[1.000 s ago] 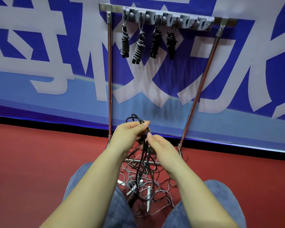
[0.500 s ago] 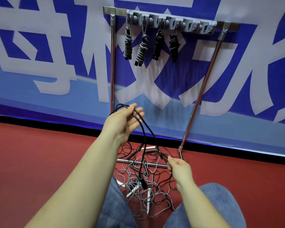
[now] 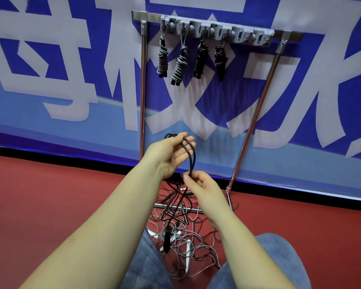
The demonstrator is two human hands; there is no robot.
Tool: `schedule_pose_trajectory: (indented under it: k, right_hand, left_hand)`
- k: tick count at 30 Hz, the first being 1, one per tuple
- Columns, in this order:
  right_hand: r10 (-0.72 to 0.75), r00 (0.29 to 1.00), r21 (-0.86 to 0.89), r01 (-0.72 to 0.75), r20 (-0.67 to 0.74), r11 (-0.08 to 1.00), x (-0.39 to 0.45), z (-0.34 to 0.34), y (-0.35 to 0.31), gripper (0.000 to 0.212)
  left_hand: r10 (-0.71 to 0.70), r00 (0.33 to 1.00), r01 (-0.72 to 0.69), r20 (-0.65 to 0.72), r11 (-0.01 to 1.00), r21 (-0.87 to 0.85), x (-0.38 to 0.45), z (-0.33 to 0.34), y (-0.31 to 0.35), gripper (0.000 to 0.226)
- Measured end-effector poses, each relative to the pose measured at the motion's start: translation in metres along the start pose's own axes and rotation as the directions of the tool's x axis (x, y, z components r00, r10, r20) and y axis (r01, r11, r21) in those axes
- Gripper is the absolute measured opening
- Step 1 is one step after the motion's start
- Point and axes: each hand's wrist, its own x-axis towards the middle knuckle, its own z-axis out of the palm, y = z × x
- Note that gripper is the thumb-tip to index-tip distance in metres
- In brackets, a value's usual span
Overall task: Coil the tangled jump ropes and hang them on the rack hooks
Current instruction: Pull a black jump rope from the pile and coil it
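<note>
A black jump rope (image 3: 193,157) loops over the straight fingers of my left hand (image 3: 169,155), which is raised palm-up in front of the rack. Just below it, my right hand (image 3: 198,182) pinches the same rope between thumb and fingers. The rope's black handle (image 3: 167,238) dangles down between my knees. On the floor lies a tangle of grey and black ropes (image 3: 188,243) with white handles. Several coiled ropes (image 3: 181,63) hang from the grey hook strip (image 3: 217,32) at the rack's top.
The metal rack has two upright poles (image 3: 142,90) and a base bar (image 3: 175,207) on the red floor (image 3: 50,205). The hooks at the strip's right end (image 3: 258,38) carry nothing. A blue and white banner (image 3: 71,80) covers the wall behind. My jeans-clad knees (image 3: 279,257) flank the tangle.
My right hand has risen from near the floor to just under my left hand, drawing the black rope up into another loop over the left fingers. The view tilted slightly.
</note>
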Motion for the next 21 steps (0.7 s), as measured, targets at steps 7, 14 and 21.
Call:
schedule_pose_trajectory:
  k: [7,14,21]
  right_hand:
    - [0.047,0.998,-0.311,-0.029,0.052,0.950,-0.003,0.000,0.021,0.013]
    - [0.192,0.977,-0.052,-0.188,0.090,0.981,-0.009,-0.004,0.023,0.044]
    - [0.129,0.980,0.238,-0.163,0.149,0.958,-0.009,-0.010,0.003,0.033]
  left_hand:
    - [0.065,0.996,-0.067,-0.056,0.998,-0.017,0.009,-0.001,0.012,0.017]
    - [0.108,0.990,-0.116,-0.087,0.989,-0.091,0.018,-0.008,0.021,0.016]
    - [-0.014,0.982,-0.029,-0.189,0.975,-0.222,0.046,-0.031,0.019,0.026]
